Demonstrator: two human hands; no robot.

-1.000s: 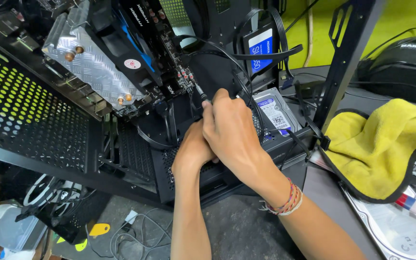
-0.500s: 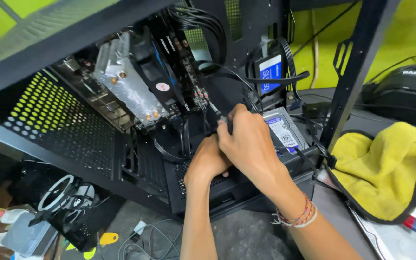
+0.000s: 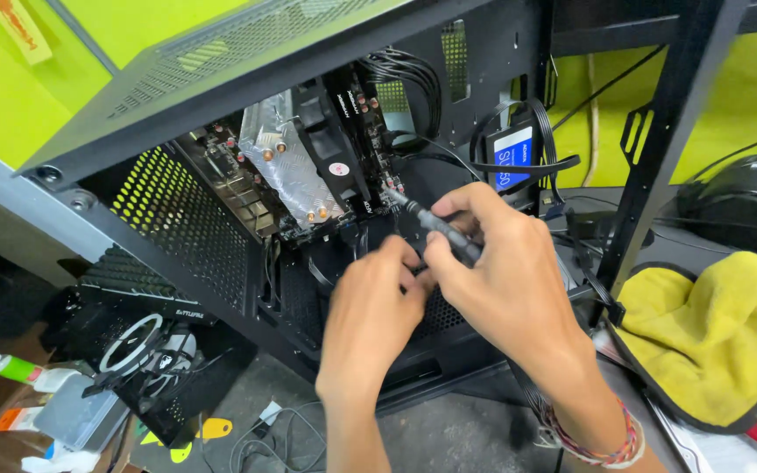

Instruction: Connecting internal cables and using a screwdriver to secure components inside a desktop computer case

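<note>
Lime-green wall behind open black computer case (image 3: 221,254). Cooler fitted, drive mounted. Right hand (image 3: 501,271) grips sleeved cable (image 3: 440,229); left hand (image 3: 374,311) fingers curled beside it, cable apparently unplugged.

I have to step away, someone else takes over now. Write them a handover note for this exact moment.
Right hand: grips a thin dark tool, tip aimed at the board inside the open case.
Left hand: just below it, fingertips by the tool; what it pinches is hidden.
Around: cooler mounted on the board, blue-labelled drive hanging by cables, yellow cloth at right.
Done: cooler on, cables routed.
Left: the spot at the tool tip; the drive is loose.
</note>
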